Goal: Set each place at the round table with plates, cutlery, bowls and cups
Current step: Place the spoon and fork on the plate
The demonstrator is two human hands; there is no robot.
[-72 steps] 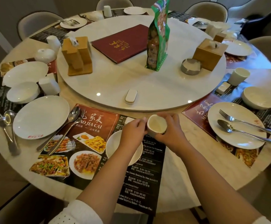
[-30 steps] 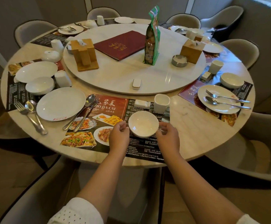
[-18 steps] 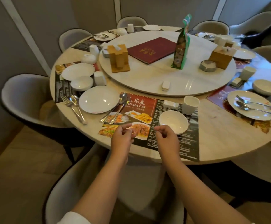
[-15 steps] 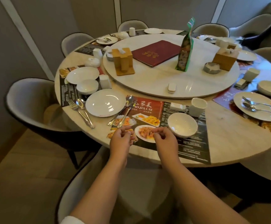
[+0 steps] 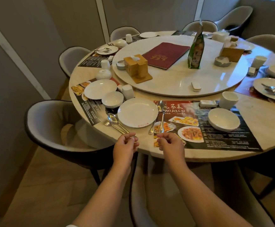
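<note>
Grey panelled walls and padded grey chairs (image 5: 51, 122) ring the round marble-topped table (image 5: 256, 118) in front of you, with a raised white turntable (image 5: 174, 79) at its middle carrying a dark red menu book (image 5: 165, 54), a green snack bag (image 5: 196, 51) and a wooden napkin holder (image 5: 137, 67).

Your left hand (image 5: 125, 148) hovers at the table's near edge with its fingers curled inward, thumb meeting fingertips; whether it pinches anything you cannot tell. Your right hand (image 5: 170, 144) sits just beside it, fingers also curled, right at the handle ends of a steel spoon and fork (image 5: 161, 117) that lie on the left edge of the printed black-and-red menu placemat (image 5: 215, 133). Whether those fingers actually grip the handles is unclear.

At this place, a white round dinner plate (image 5: 137, 112) lies off the placemat to its left, touching the cutlery. A white ceramic bowl (image 5: 223, 119) rests on the mat's right half, with a white handleless cup (image 5: 228, 98) behind it and a small white rectangular rest (image 5: 207, 103) beside the cup.

To the left, a second steel fork and spoon (image 5: 113, 122) lie by another placemat holding a white plate (image 5: 100, 89), small bowl (image 5: 114, 99) and cup (image 5: 127, 91).
</note>
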